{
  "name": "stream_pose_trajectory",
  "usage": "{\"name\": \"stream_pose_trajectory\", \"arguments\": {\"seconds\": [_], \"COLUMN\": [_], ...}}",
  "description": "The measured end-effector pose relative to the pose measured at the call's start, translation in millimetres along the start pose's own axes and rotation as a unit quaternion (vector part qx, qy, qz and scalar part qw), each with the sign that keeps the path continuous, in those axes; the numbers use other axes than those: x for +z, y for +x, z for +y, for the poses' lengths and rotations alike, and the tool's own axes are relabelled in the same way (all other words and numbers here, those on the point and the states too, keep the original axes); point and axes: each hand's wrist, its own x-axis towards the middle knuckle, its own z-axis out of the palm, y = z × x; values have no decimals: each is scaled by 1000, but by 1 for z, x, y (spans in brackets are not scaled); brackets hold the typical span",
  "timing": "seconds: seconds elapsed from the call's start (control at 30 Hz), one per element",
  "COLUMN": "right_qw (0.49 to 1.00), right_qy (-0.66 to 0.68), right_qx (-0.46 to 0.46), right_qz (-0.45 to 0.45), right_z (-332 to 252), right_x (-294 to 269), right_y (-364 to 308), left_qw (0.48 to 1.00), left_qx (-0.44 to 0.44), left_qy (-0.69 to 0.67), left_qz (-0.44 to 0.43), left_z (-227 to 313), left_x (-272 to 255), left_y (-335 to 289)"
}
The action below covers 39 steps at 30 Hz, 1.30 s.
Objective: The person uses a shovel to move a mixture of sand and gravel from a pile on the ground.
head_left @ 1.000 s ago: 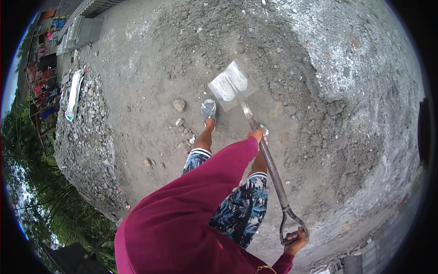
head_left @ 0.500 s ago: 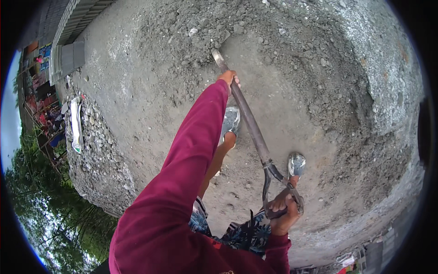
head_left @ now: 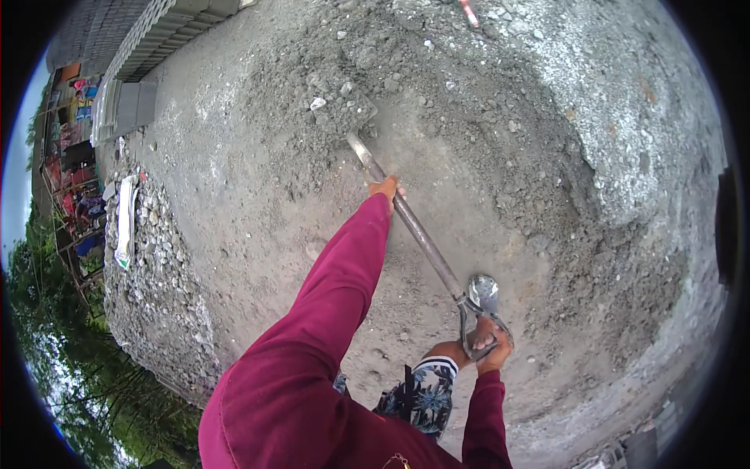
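Note:
I hold a long shovel (head_left: 426, 244) slantwise, its blade up at the far end and its handle near my legs. My left hand (head_left: 384, 188) is closed round the shaft, a short way below the blade socket. At the split end my right hand (head_left: 495, 354) is wrapped round the grip. Grey soil and a few pale stones (head_left: 318, 103) lie on and around the blade, whose edge shows only in part among the loose soil heap (head_left: 301, 148). My one visible shoe (head_left: 483, 291), grey and dusty, stands beside the handle.
A pale gravel heap (head_left: 617, 148) rises at right. On the left lie a stone pile (head_left: 168, 266) and a long white piece (head_left: 126, 223). Stacked grey blocks (head_left: 152, 39) stand at far left; people and trees are beyond. A red-and-white object (head_left: 469, 13) lies at the far edge.
The blade has come up out of the soil with material on it, and the shovel has shifted slightly left and nearer. My left shoe has gone out of sight.

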Motion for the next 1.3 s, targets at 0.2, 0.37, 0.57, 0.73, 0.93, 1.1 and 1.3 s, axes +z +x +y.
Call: {"name": "stream_pose_trajectory", "arguments": {"seconds": [0.2, 0.37, 0.57, 0.73, 0.93, 1.1, 1.3], "right_qw": [994, 977, 923, 822, 669, 598, 346], "right_qy": [-45, -122, -251, -464, -611, -680, -691], "right_qx": [-97, -173, -292, -330, -371, -85, 224], "right_qz": [-10, -10, 19, -18, -206, -415, -593], "right_z": [-102, -216, -332, -393, -271, -9, 326], "right_x": [-124, -212, -324, -354, -327, -322, -490], "right_y": [-137, -270, -377, -418, -439, -415, -664], "left_qw": [997, 984, 932, 846, 742, 621, 459], "left_qx": [-2, -53, -109, -143, -118, -41, 48], "left_qy": [-65, -158, -319, -493, -660, -733, -658], "left_qz": [-32, -69, -134, -144, 11, 276, 594], "left_z": [-52, -113, -225, -335, -475, -665, -867], "left_x": [5, 18, 22, -35, -258, -568, -850], "left_y": [-202, -373, -520, -555, -583, -652, -901]}}
